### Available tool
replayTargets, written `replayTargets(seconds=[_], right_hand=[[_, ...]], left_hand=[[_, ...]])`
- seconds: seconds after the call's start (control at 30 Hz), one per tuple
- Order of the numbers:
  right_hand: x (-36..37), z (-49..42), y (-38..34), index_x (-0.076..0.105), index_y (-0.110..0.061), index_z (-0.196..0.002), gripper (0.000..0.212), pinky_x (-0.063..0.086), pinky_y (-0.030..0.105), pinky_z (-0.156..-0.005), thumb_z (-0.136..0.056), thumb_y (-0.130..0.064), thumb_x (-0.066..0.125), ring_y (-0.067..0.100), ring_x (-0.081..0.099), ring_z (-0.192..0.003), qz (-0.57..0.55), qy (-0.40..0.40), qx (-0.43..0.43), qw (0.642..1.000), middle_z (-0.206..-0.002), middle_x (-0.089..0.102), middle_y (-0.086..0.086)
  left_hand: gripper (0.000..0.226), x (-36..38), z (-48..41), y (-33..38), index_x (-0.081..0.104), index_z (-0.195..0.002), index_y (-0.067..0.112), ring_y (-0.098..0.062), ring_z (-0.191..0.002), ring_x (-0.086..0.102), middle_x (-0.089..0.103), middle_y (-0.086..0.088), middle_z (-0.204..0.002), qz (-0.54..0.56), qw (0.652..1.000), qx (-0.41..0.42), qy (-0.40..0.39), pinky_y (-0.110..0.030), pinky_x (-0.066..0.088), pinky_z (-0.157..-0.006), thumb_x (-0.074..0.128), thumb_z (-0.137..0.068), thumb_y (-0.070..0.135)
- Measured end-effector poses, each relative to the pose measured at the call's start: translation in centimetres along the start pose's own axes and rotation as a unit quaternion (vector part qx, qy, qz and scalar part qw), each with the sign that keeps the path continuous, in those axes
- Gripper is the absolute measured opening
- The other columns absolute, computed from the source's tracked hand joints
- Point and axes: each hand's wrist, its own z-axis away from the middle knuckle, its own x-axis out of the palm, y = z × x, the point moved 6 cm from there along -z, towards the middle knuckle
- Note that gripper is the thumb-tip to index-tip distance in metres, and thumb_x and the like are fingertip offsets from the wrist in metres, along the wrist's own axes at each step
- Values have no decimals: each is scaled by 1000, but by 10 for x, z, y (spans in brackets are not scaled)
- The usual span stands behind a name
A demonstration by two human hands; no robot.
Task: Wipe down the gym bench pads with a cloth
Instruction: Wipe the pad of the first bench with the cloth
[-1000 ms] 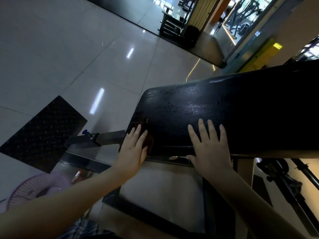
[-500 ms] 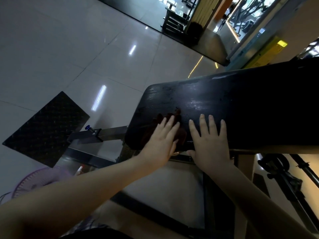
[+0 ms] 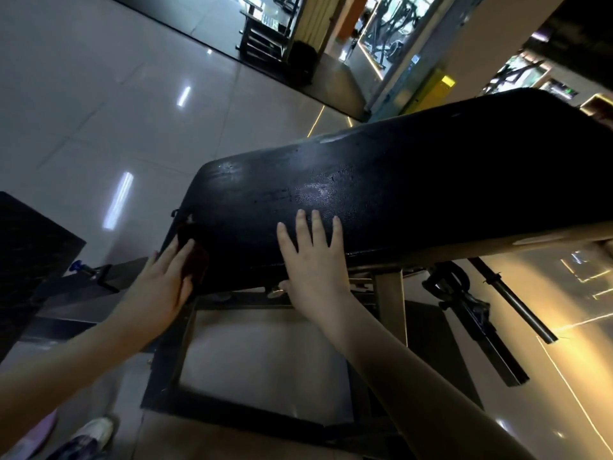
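A long black bench pad (image 3: 381, 194) runs from centre left up to the right edge, with a glossy patch near its middle. My left hand (image 3: 162, 287) presses a dark brown cloth (image 3: 194, 260) flat against the pad's near left corner; most of the cloth is hidden under my fingers. Further right, my right hand (image 3: 315, 260) lies flat on the near edge of the pad, fingers spread, holding nothing.
The bench's metal frame (image 3: 252, 410) sits on the tiled floor below the pad. A barbell bar and black clamp (image 3: 464, 293) lie to the lower right. A black checker-plate mat (image 3: 30, 260) is at the left. My shoes (image 3: 83, 436) show at the bottom left.
My left hand slid the cloth right toward my right hand, then back left to the pad's near left corner. My right hand stayed planted on the pad.
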Motion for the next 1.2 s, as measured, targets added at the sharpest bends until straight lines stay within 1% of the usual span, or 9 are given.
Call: replayTargets(seconds=[0.13, 0.3, 0.4, 0.47, 0.53, 0.6, 0.73, 0.93, 1.2], right_hand=[[1, 0, 0, -6, -15, -153, 95, -4, 63, -113, -91, -53, 54, 43, -6, -146, 3, -3, 8, 1000, -159, -8, 23], [-1, 0, -2, -3, -16, -153, 96, -5, 63, -113, -89, -52, 57, 42, -5, -146, 2, -5, 11, 1000, -159, -5, 23], [-2, -1, -2, -2, -17, -154, 95, -6, 62, -113, -89, -52, 57, 41, -5, -146, 0, -6, 13, 1000, -159, -6, 23], [-4, 0, -2, 0, -17, -154, 94, -6, 62, -114, -88, -57, 54, 40, -6, -147, -4, -13, 12, 1000, -159, -7, 22], [-9, 1, 0, 5, -19, -154, 96, -6, 59, -115, -85, -65, 52, 37, -5, -148, -48, -18, 17, 999, -160, -3, 18], [-22, -2, 5, 8, -21, -154, 100, -4, 55, -117, -80, -70, 54, 29, 1, -149, -161, -5, 29, 987, -162, 5, 12], [-62, -19, 23, 16, -19, -154, 103, 22, 38, -118, -76, -48, 76, 16, 25, -144, -483, 30, 64, 872, -159, 22, 2], [-97, -46, 42, 47, -13, -136, 57, 53, 29, -92, -84, -9, 71, 14, 66, -105, -771, -48, 52, 633, -121, 64, 7], [-114, -74, 59, 68, -4, -92, 14, 55, 36, -79, -81, -11, 74, 18, 68, -74, -668, -49, 56, 740, -79, 71, 6]], left_hand=[[49, 9, -8, 35, 34, -147, 7, -26, -148, 3, 12, -12, -160, 94, 994, -52, 18, -42, 7, -121, 43, -99, 8], [45, 8, -29, 85, 35, -147, 12, -23, -149, 0, 15, -9, -160, 165, 985, -42, 23, -29, -3, -117, 35, -102, 11], [42, -3, -35, 101, 39, -145, 9, -26, -147, 17, 33, -11, -153, 229, 973, -24, -11, -26, 13, -117, 35, -104, 15], [31, -19, -40, 101, 58, -126, 11, -26, -128, 50, 62, -5, -124, 307, 949, -61, -29, -12, 38, -94, 37, -104, 19], [27, -37, -46, 99, 61, -112, 13, -18, -111, 58, 64, 3, -109, 398, 908, -120, -55, -7, 42, -74, 37, -104, 21], [34, -49, -55, 95, 54, -128, 8, -5, -116, 48, 52, 7, -127, 486, 853, -170, -82, 0, 39, -81, 32, -105, 22], [44, -59, -71, 103, 60, -117, 10, -19, -93, 71, 73, -8, -105, 674, 682, -216, -186, -31, 58, -75, 31, -103, 40], [48, -81, -92, 105, 61, -120, 12, -20, -93, 71, 72, -11, -108, 621, 721, -205, -229, -31, 60, -74, 33, -101, 46], [48, -100, -106, 106, 62, -117, 10, -21, -100, 69, 72, -10, -110, 533, 774, -152, -305, -31, 58, -82, 47, -92, 48]])
